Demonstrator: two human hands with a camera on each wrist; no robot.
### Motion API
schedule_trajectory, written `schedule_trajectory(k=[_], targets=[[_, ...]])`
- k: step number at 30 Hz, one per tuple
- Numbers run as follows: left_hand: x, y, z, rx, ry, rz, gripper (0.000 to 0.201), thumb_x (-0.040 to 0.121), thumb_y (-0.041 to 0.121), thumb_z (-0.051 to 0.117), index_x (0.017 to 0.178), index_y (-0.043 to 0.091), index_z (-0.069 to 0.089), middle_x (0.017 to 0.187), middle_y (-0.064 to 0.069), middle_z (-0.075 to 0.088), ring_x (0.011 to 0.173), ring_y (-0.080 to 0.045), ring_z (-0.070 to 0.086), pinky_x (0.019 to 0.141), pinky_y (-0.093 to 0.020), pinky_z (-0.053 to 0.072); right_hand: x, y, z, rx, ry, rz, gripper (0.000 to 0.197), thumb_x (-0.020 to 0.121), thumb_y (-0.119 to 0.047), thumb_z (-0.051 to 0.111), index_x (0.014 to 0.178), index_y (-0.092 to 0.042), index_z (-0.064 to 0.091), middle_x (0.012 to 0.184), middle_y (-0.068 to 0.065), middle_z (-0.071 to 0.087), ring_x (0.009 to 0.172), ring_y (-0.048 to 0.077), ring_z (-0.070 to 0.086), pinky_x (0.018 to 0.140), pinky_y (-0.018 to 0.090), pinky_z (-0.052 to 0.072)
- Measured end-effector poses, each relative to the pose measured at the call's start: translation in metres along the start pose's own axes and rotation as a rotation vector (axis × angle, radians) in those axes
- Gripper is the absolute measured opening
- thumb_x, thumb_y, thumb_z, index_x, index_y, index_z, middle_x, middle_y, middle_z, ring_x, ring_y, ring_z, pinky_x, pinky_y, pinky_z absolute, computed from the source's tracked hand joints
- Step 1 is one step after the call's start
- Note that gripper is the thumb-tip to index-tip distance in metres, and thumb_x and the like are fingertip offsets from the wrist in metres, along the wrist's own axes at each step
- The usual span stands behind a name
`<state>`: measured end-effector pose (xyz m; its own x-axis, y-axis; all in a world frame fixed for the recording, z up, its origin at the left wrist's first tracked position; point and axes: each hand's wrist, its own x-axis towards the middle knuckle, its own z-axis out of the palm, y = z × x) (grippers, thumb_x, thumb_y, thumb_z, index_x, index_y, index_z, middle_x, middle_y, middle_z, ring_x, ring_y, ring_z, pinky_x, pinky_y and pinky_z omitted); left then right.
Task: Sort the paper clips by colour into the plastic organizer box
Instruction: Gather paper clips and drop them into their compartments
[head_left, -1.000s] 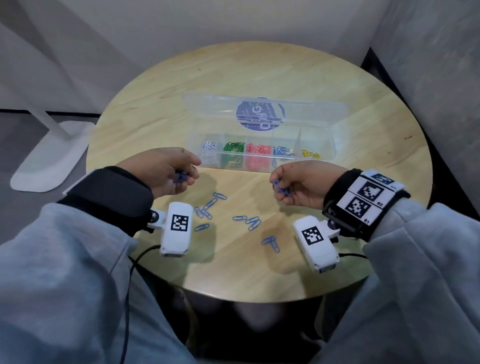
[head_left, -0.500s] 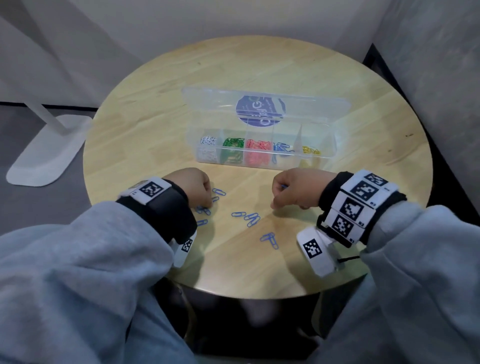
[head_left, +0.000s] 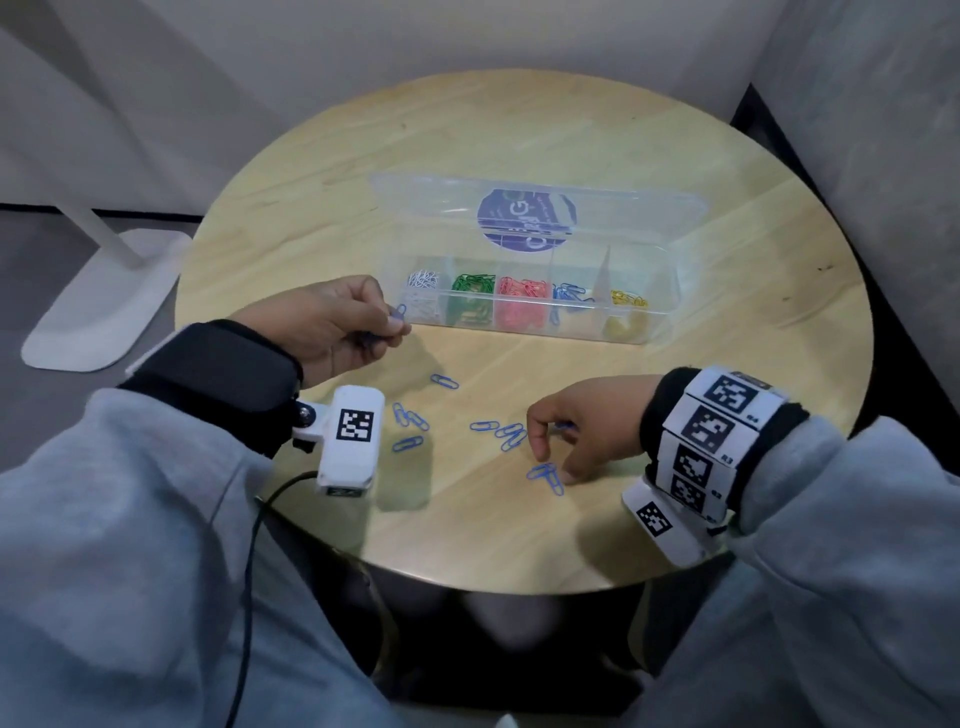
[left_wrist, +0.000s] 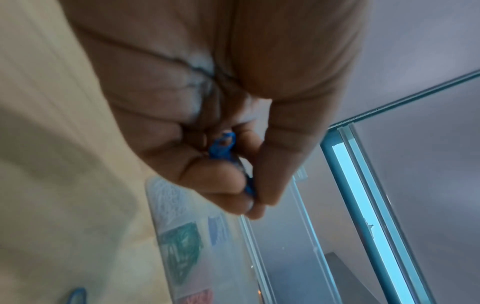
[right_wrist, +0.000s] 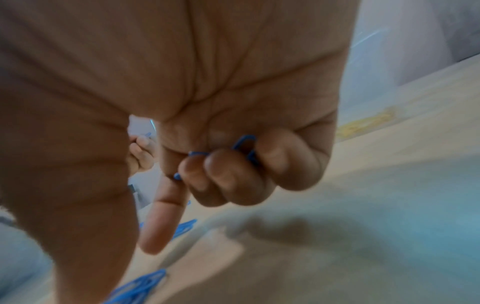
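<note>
A clear organizer box (head_left: 660, 317) stands open on the round wooden table (head_left: 571, 135), its compartments holding white, green, red, blue and yellow clips. Several loose blue clips (head_left: 410, 418) lie on the table in front of it. My left hand (head_left: 337, 322) is raised near the box's left end and pinches blue clips (left_wrist: 223, 148) between thumb and fingers. My right hand (head_left: 571, 436) is low over the table, its curled fingers holding blue clips (right_wrist: 246, 148), with thumb and forefinger down at a blue clip pair (head_left: 545, 475).
The box lid (head_left: 535, 213) with a round blue label leans back behind the compartments. A white stand base (head_left: 104, 312) sits on the floor left of the table. Grey walls close in behind and on the right.
My left hand has lifted off the loose clips and moved up toward the box's left end with clips in it. My right hand has dropped toward me onto the nearest blue clips.
</note>
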<state>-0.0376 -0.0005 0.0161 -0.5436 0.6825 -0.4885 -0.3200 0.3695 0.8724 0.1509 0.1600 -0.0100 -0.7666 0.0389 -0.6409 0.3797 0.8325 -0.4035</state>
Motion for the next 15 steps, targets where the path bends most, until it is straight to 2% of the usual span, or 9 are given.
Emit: schedule_trajectory(k=[4,7,9,12,14,15], targets=[[-0.003,0.003,-0.003,-0.125,0.030,-0.040,0.030,0.089,-0.011,0.040,0.075,0.013,0.049,0.052,-0.003,0.064,0.044,-0.007,0.059,0.041,-0.012,0.046,0.003,-0.001,0.005,-0.048,-0.039,-0.024,0.027,0.074,-0.014,0.069,0.091,-0.029,0.054,0.063,-0.009,0.038,0.054,0.006,0.037,0.057,0.025,0.031],[-0.001,0.003,-0.002,-0.039,0.062,-0.103,0.032,0.087,-0.013,0.029,0.084,0.011,0.050,0.057,-0.006,0.057,0.039,-0.008,0.054,0.036,-0.011,0.041,0.006,-0.004,0.012,-0.107,-0.058,-0.048,0.028,0.074,-0.013,0.068,0.097,-0.025,0.055,0.061,-0.006,0.037,0.054,0.010,0.036,0.055,0.027,0.030],[0.001,0.000,0.002,0.184,0.086,-0.156,0.032,0.086,-0.011,0.028,0.082,0.012,0.050,0.063,-0.007,0.048,0.041,-0.010,0.046,0.033,-0.010,0.033,0.008,-0.004,0.015,-0.123,-0.056,-0.063,0.027,0.075,-0.013,0.067,0.097,-0.023,0.056,0.061,-0.007,0.039,0.055,0.009,0.037,0.055,0.026,0.030],[0.005,-0.010,0.008,0.619,0.079,-0.217,0.019,0.087,0.000,0.042,0.079,0.014,0.053,0.065,-0.005,0.045,0.047,-0.013,0.032,0.037,-0.014,0.025,0.010,-0.002,0.013,-0.109,-0.031,-0.070,0.021,0.075,-0.014,0.068,0.086,-0.025,0.054,0.062,-0.009,0.042,0.057,0.006,0.038,0.056,0.025,0.032],[0.005,-0.015,0.010,0.945,0.073,-0.213,0.002,0.082,0.014,0.060,0.084,0.014,0.058,0.071,-0.004,0.050,0.052,-0.015,0.036,0.047,-0.021,0.027,0.011,0.000,0.013,-0.100,-0.015,-0.063,0.020,0.075,-0.015,0.069,0.083,-0.026,0.053,0.064,-0.010,0.042,0.058,0.005,0.039,0.057,0.025,0.033],[0.006,-0.018,0.010,1.106,0.090,-0.210,0.012,0.078,0.022,0.067,0.086,0.016,0.061,0.075,-0.002,0.053,0.058,-0.016,0.041,0.053,-0.023,0.030,0.012,0.001,0.012,-0.097,-0.010,-0.064,0.020,0.075,-0.016,0.069,0.082,-0.026,0.053,0.065,-0.010,0.042,0.058,0.005,0.039,0.058,0.026,0.033]])
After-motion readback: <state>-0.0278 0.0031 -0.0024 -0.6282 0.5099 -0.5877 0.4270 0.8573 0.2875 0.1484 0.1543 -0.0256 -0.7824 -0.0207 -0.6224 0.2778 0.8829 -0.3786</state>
